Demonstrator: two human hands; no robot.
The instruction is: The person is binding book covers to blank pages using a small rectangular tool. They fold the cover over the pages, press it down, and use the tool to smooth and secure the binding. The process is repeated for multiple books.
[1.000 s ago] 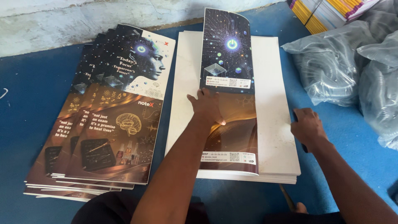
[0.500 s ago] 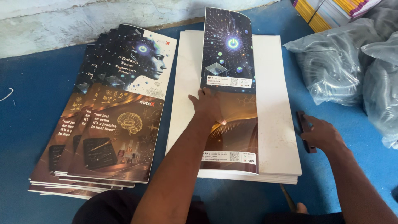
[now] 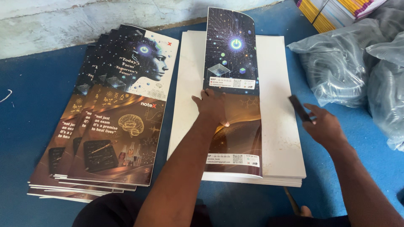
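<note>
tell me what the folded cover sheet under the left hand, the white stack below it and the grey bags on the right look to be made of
Folded cover sheet: glossy coated paper or thin card, judging by the sheen and its curling top edge. White stack: matte paper or board sheets, layered edges showing at the front. Grey bags: thin translucent plastic film, wrinkled and shiny, with coiled contents faintly visible. The left hand presses the cover flat.

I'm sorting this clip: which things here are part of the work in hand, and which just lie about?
In hand:
left hand pressing the printed cover sheet
white sheet stack beneath
right hand holding a small dark tool

Lying about:
pile of printed covers
plastic bags
yellow-edged stack
</note>
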